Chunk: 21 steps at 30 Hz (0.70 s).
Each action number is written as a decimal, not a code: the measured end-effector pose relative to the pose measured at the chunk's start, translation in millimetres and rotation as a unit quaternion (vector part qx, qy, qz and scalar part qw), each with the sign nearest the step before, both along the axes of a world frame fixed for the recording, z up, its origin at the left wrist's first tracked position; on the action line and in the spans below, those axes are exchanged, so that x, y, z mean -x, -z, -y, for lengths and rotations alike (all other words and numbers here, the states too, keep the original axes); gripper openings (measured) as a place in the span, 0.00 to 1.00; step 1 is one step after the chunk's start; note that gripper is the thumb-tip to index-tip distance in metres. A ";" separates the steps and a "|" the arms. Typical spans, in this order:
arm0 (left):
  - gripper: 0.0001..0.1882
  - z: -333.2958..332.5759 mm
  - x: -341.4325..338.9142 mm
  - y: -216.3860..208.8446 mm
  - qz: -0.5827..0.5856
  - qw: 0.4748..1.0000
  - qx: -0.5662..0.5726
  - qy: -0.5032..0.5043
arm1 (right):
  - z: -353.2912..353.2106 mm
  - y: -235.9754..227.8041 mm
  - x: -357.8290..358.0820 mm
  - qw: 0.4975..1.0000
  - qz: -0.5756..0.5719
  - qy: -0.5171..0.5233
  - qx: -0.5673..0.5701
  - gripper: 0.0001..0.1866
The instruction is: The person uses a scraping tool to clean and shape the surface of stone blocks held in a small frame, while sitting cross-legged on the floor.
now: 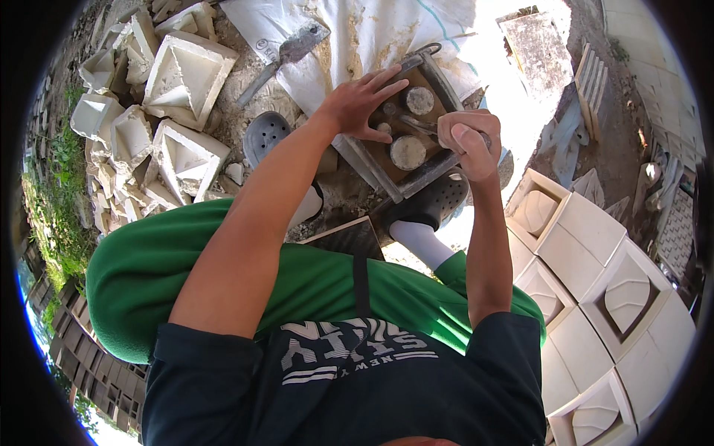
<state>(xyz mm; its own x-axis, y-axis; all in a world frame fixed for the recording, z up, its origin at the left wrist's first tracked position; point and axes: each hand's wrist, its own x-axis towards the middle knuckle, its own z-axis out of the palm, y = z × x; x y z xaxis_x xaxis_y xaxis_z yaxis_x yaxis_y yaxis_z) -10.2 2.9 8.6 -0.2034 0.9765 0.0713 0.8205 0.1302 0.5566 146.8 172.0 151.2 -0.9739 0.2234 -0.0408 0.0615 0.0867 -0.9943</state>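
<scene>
In front of me a grey, heavy-edged frame like a casting mould (368,167) rests tilted between my feet. Inside it, two round, pale-topped knobs (408,153) stand up from a brown board, with smaller round pegs beside them. My left hand (357,104) lies over the frame's left side, its fingers spread toward the far corner and nothing held. Over the right side, my right hand (472,141) is a closed fist around a thin, dark metal tool (418,124). Its shaft points left between the knobs; the fist hides the rest, so its kind is unclear.
A dusty trowel (291,53) lies on a white sack (357,37) beyond my left hand. Broken pale cast blocks (190,78) are heaped at the left. Leaf-patterned blocks (628,297) stand in rows at the right. My grey clog (445,199) is close against the frame.
</scene>
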 end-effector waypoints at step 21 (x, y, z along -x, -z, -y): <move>0.63 -6.4 -1.3 -6.6 -0.010 1.000 0.010 0.026 | 47.9 24.8 -14.7 0.951 -0.093 0.295 0.009 0.20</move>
<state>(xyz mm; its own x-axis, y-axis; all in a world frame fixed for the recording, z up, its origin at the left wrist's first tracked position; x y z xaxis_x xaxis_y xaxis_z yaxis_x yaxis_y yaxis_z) -8.9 9.3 15.1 -0.1505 0.9871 0.0547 0.8379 0.0980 0.5370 161.5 124.1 126.3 -0.6698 0.7342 0.1107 -0.0829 0.0742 -0.9938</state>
